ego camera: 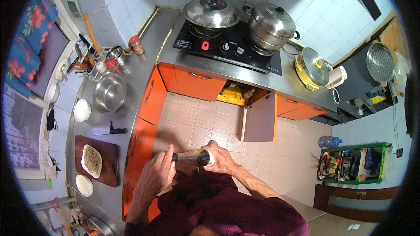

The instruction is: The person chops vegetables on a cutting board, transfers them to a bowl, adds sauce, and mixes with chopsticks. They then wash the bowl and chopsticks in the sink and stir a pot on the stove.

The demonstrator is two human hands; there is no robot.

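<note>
My right hand (220,158) grips a glass bottle (188,157) around its labelled body, in front of my dark red top. The bottle lies nearly level, its neck pointing left and dark liquid showing inside. At the neck end, the fingers of my left hand (160,170) close on the black bottle cap (175,157). On the left counter, a white dish (97,170) of pale shredded food rests on a brown cutting board (110,149). A cleaver (110,130) with a black handle lies beyond the board.
A steel bowl (110,93) and white ribbed bowls (82,110) stand on the left counter. A lidded wok (211,13) and a steamer pot (272,28) sit on the gas stove (226,47). Below, an open cabinet door (261,118) juts over the tiled floor.
</note>
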